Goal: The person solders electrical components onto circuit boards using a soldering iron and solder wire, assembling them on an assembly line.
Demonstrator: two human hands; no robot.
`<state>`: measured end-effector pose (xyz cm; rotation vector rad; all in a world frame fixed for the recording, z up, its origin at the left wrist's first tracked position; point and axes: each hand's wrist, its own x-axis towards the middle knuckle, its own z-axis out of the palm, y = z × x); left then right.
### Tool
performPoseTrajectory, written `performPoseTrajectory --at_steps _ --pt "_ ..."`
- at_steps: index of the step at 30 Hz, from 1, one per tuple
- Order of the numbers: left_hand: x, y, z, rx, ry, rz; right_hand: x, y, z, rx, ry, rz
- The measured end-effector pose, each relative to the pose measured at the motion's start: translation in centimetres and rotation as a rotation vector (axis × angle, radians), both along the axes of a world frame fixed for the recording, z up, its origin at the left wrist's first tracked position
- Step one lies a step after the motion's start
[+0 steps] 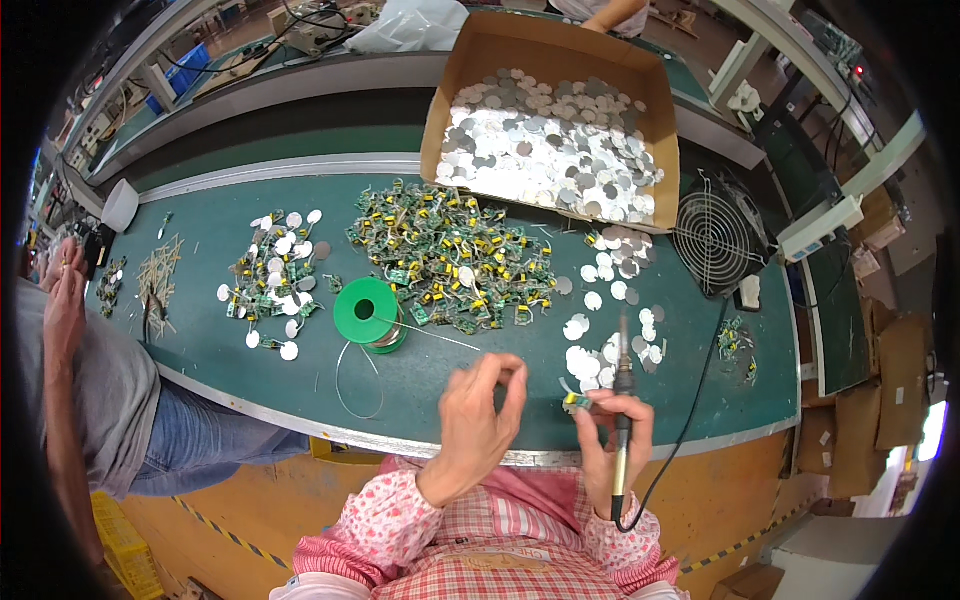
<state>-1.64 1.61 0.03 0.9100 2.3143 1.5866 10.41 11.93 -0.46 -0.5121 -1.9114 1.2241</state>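
My right hand [618, 440] is closed around a soldering iron [622, 455], its tip pointing away from me. The same hand's thumb and fingertips pinch a small circuit board [577, 400] with a yellow part and a pale wire. To its left, my left hand [478, 415] is raised over the bench with thumb and forefinger pressed together; whatever they hold does not show. A solder wire [440, 335] runs from the green spool [366, 312] and ends close to that hand's knuckles. Beyond the right hand lie loose silvery discs [590, 362].
A cardboard box [650, 130] of discs stands at the back. A pile of circuit boards [450, 255] covers mid-bench, with board-and-disc assemblies [275, 275] further left. A fan [718, 240] stands right, near the iron's cord [690, 425]. A co-worker's hands [65, 275] are far left.
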Motion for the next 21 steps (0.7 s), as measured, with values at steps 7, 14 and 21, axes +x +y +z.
performPoseTrajectory --at_steps 7,14,21 --pt "-3.7 1.3 -1.9 -0.279 0.673 0.357 0.7 0.1 -0.5 -0.087 -0.018 -0.019" --pt "-1.6 0.0 -1.8 -0.005 0.723 0.138 0.8 0.2 -1.0 -0.075 -0.038 -0.06" --pt "-1.3 -0.6 -2.8 -0.094 0.558 0.1 0.6 -0.2 -0.6 -0.041 -0.073 -0.049"
